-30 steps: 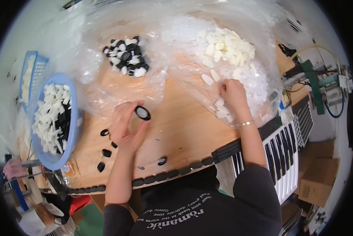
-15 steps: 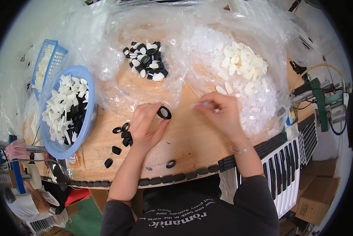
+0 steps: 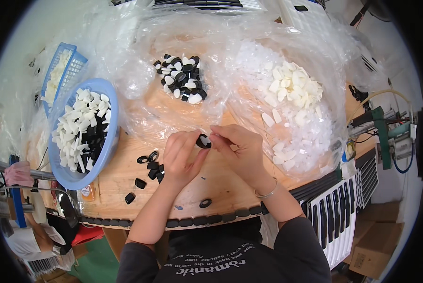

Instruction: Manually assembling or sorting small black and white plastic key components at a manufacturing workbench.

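Note:
Between the thumb and fingers of my left hand (image 3: 179, 158) is a black oval ring-shaped part (image 3: 201, 143), its opening turned up and to the right. My right hand (image 3: 243, 152) meets it from the right, thumb and fingertips pinched on a small white piece (image 3: 207, 140) at the ring's opening. The fingertips hide part of that piece. Below my left hand lie several loose black parts (image 3: 153, 166). One more black ring (image 3: 205, 203) rests near the table's front edge.
A blue basin (image 3: 115, 137) of white and black pieces stands left, beside a blue basket (image 3: 72, 70). Clear plastic sheeting (image 3: 140, 75) carries a black-and-white pile (image 3: 182, 78) and cream pieces (image 3: 294, 85) among translucent ones (image 3: 305, 127). A keyboard-like panel (image 3: 336, 221) and a clamp (image 3: 381, 134) are right.
My right hand has moved left from beside the white pile to the black ring, bringing the small white piece to its opening. My left hand has shifted slightly right, still gripping the ring.

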`<act>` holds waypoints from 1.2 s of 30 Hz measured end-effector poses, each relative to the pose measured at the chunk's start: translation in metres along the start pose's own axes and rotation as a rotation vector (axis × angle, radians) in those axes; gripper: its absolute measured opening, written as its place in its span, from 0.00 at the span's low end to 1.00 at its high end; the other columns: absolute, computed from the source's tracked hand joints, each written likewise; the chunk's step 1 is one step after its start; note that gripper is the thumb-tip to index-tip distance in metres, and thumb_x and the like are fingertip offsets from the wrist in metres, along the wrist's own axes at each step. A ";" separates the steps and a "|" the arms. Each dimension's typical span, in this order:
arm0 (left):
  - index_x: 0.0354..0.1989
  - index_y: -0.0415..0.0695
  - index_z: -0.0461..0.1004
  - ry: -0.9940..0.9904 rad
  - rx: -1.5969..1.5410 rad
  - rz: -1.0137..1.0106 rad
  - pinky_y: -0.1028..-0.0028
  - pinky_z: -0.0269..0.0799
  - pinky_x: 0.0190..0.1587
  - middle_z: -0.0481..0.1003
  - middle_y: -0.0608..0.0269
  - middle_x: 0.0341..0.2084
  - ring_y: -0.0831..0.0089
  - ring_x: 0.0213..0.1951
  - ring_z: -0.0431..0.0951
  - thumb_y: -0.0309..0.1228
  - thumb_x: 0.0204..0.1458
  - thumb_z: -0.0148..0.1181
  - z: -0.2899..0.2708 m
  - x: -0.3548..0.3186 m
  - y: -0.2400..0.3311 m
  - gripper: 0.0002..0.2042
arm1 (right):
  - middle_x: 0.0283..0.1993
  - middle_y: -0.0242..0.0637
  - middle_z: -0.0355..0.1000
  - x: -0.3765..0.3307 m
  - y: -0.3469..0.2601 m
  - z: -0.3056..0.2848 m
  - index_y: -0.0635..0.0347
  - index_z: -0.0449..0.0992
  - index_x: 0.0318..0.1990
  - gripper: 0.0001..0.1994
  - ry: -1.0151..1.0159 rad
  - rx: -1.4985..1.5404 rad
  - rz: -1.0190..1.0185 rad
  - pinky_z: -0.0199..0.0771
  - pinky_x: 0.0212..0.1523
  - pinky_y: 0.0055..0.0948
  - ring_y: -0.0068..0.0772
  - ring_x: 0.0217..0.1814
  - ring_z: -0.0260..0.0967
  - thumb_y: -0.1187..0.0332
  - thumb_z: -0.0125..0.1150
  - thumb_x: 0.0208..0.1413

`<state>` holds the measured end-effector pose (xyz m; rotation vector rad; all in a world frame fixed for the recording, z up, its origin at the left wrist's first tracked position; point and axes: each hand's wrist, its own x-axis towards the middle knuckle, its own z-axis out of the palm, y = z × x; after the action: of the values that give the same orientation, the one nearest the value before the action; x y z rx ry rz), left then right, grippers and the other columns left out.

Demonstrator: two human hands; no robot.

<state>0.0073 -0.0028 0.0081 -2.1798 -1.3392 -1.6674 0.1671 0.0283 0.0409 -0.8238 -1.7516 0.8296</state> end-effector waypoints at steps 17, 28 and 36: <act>0.41 0.32 0.74 0.030 -0.120 0.032 0.68 0.71 0.37 0.77 0.52 0.35 0.57 0.35 0.75 0.17 0.31 0.69 0.002 -0.003 0.004 0.22 | 0.28 0.38 0.73 -0.009 0.005 0.012 0.62 0.78 0.35 0.09 0.130 -0.085 -0.261 0.67 0.22 0.20 0.25 0.24 0.68 0.79 0.69 0.44; 0.42 0.33 0.75 0.053 -0.093 0.004 0.67 0.71 0.39 0.77 0.54 0.37 0.58 0.37 0.73 0.21 0.31 0.70 -0.005 0.004 0.004 0.23 | 0.41 0.38 0.75 -0.008 0.013 0.002 0.64 0.77 0.44 0.12 -0.036 0.214 0.008 0.72 0.37 0.23 0.24 0.37 0.72 0.73 0.63 0.52; 0.42 0.35 0.76 -0.023 -0.119 0.046 0.68 0.70 0.40 0.77 0.55 0.38 0.58 0.38 0.73 0.24 0.31 0.71 -0.001 0.001 0.002 0.23 | 0.40 0.33 0.75 -0.008 0.012 -0.002 0.67 0.75 0.46 0.11 -0.318 0.626 0.493 0.72 0.42 0.19 0.18 0.39 0.71 0.75 0.59 0.56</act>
<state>0.0080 -0.0039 0.0104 -2.2826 -1.2151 -1.7521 0.1726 0.0284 0.0280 -0.7194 -1.4134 1.8078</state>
